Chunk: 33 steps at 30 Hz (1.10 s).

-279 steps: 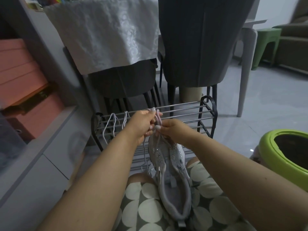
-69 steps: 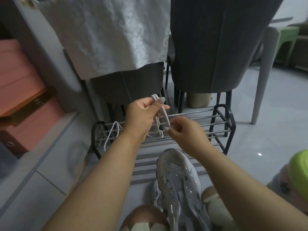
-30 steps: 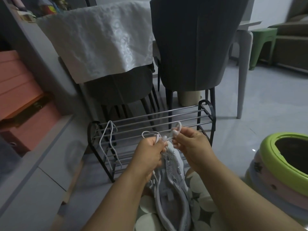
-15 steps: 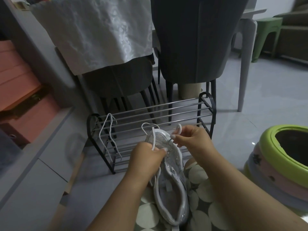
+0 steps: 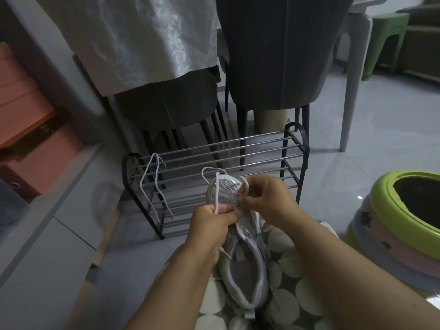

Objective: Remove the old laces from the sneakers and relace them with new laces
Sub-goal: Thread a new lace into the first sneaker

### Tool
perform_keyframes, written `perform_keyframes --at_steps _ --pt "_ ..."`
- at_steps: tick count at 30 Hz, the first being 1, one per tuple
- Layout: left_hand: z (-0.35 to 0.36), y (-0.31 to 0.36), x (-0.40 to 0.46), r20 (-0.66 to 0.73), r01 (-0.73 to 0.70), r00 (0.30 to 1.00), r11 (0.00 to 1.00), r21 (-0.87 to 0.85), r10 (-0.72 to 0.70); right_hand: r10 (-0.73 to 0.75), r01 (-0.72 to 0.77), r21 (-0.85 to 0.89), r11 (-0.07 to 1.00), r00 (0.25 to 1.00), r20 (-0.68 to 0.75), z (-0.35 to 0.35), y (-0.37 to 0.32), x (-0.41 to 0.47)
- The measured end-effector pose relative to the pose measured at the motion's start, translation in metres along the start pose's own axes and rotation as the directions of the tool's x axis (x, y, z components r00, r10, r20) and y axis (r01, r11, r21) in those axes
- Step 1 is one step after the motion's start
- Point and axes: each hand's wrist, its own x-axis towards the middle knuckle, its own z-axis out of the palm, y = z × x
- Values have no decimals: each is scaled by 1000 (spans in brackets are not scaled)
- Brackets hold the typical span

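Both hands have dropped from mid-air onto the sneaker [image 5: 240, 236]: left hand [image 5: 212, 225] and right hand [image 5: 266, 201] each pinch the lace [image 5: 217, 186], so threading begins.

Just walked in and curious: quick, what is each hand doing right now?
Left hand: fingers curled, pinching the white lace over the sneaker.
Right hand: fingers pinching the lace's other end beside the sneaker's toe.

Both hands, left [image 5: 210, 225] and right [image 5: 269, 201], meet with fingers curled, pinching.
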Motion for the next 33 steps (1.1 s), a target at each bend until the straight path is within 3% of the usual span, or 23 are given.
perform_keyframes --at_steps 9,17,26,29,33 --pt "0 -9 8 -48 -56 997 997 58 59 -89 83 -201 976 996 -22 0 1 0" --pt "1 -10 9 -21 -83 996 992 99 85 -41 42 4 999 997 -71 4 -2 -5" --pt "-1 -17 14 -5 -99 995 992 81 100 -48 42 -133 990 998 -45 6 0 -7" --pt "-1 -15 15 23 -54 998 997 52 53 19 -22 -92 996 999 -31 5 3 -4" --pt "-5 -9 16 38 47 998 998 46 -49 166 -170 92 981 985 45 5 3 -3"
